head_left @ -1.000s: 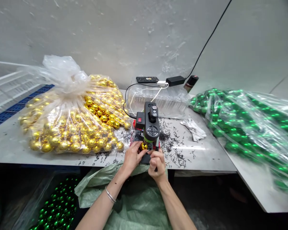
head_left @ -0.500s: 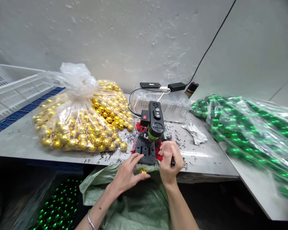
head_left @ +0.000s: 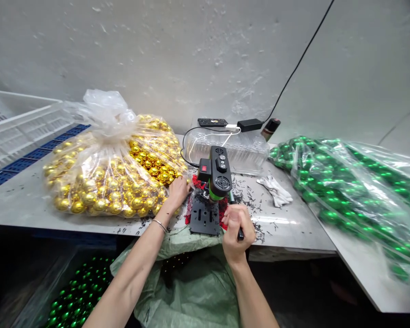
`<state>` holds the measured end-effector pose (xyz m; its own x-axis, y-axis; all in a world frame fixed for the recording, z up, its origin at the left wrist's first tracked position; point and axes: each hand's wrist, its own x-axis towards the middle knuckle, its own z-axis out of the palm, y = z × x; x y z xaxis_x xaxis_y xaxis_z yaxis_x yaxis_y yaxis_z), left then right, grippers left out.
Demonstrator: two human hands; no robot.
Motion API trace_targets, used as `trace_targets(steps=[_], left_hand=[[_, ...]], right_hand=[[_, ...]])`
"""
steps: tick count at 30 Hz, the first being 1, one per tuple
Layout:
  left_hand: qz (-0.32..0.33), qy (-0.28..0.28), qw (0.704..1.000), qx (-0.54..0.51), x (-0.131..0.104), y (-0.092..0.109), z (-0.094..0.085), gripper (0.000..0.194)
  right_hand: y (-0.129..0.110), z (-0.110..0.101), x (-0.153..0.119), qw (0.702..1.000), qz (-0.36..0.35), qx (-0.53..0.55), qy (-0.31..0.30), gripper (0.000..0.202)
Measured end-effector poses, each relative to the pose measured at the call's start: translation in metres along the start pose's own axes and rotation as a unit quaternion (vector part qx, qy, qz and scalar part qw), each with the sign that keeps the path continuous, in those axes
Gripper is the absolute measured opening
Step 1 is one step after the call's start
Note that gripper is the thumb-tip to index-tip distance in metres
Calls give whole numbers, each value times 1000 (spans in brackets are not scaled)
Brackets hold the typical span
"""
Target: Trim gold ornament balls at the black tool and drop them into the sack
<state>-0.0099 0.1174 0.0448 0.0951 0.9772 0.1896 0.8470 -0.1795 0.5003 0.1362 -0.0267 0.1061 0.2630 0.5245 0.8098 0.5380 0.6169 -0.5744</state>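
Left hand (head_left: 178, 190): at the right edge of the gold bag (head_left: 105, 123), fingers curled down by the gold balls (head_left: 157, 166). Fingertips hidden, can't tell if it's gripping one.
Left hand, change: half a second ago it was over the green sack (head_left: 198, 287) with a single gold ball just beside the fingers; has since moved up and left, past the plate.
Right hand (head_left: 238, 230): fist closed round the black handle (head_left: 240, 234), end poking out below the fingers. Grip matches half a second ago; at one second ago this hand was up close to the left one, under the machine.
Machine (head_left: 220, 171): upright on the table (head_left: 304, 232), head over the back of the plate.
Plate (head_left: 205, 218): slots in full view now; one second ago a gold ball and both hands were at this spot.
Gold balls, location: packed in the gold bag, left of the machine. Bag looks the same as half a second ago.
Green sack: below the table edge, in front of the plate. Small gold glints now show in its dark opening.
Scraps (head_left: 246, 196): black bits strewn right of the machine.
Glove (head_left: 276, 190): white, right of the scraps, same place as before.
Green balls (head_left: 348, 182): bagged, far right, well apart from both hands.
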Motion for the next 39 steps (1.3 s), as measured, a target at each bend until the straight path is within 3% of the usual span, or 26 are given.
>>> trace_targets(steps=[4,7,10,13,16,18,23,29,35,39], left_hand=[[1,-11,999,-35,-2,-3,-6,12],[-25,-33,983,-181,-16,-8,-18,30],[-70,-91,908,-403,-41,-9,-24,46],[-128,-129,824,-536,-69,-3,-17,50],[-166,-134,790,-575,-87,7,-2,55],[-170,-129,803,-556,-93,12,7,60],[-155,-113,885,-425,-91,22,21,58],[-79,-87,930,-347,-91,28,23,45],[-12,-57,942,-331,-96,20,20,35],[-1,-85,942,-324,-91,14,17,34]], right_hand=[[2,-1,-1,1000,-6,-3,-8,29],[2,-2,-1,1000,-8,-3,-19,28],[1,-2,-1,1000,-6,-3,-14,28],[0,-2,0,1000,-3,-5,-5,29],[0,-3,1,1000,-3,-10,-15,29],[0,-4,1,1000,-5,-12,-22,29],[1,-6,-1,999,-8,-14,-31,27],[2,-8,-2,999,-19,-15,-42,26],[4,-9,-5,998,-31,-18,-48,26],[7,-9,-8,999,-27,-13,-46,25]])
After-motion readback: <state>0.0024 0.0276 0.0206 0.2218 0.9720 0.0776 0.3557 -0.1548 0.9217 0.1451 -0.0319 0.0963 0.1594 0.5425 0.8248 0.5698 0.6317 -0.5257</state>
